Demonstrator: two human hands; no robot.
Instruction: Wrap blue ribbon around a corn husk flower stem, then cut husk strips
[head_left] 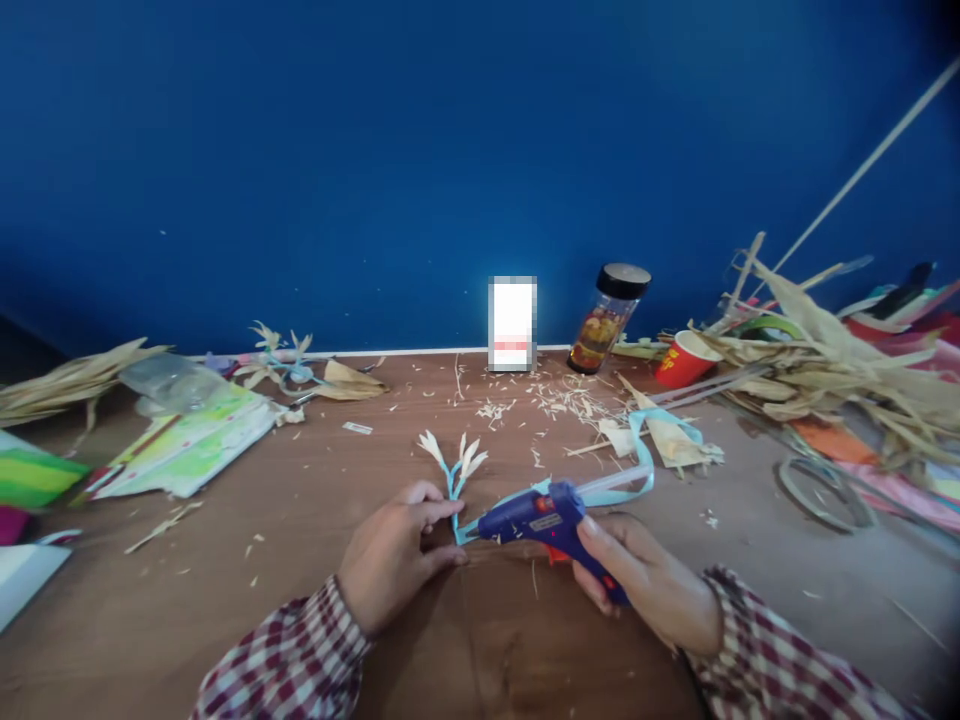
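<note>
Between the thumb and fingers of my left hand (401,540) is the stem of a small craft flower (454,478), with blue-wrapped stems and pale husk petals pointing up. My right hand (645,575) grips a blue hot glue gun (536,520) by its handle, the orange trigger partly showing. The gun's nozzle points left and meets the lower stem close to my left fingertips. A clear glue stick (613,483) juts from the gun's back. Light blue ribbon (646,450) curls behind the gun and runs toward the flower.
Pale husk scraps (555,400) are scattered across the brown table (300,590). A tilted jar with a black lid (607,315) and a red paper cup (684,360) stand near the blue wall. Dried husks (840,375) pile up at right; a painted sheet (187,440) lies at left.
</note>
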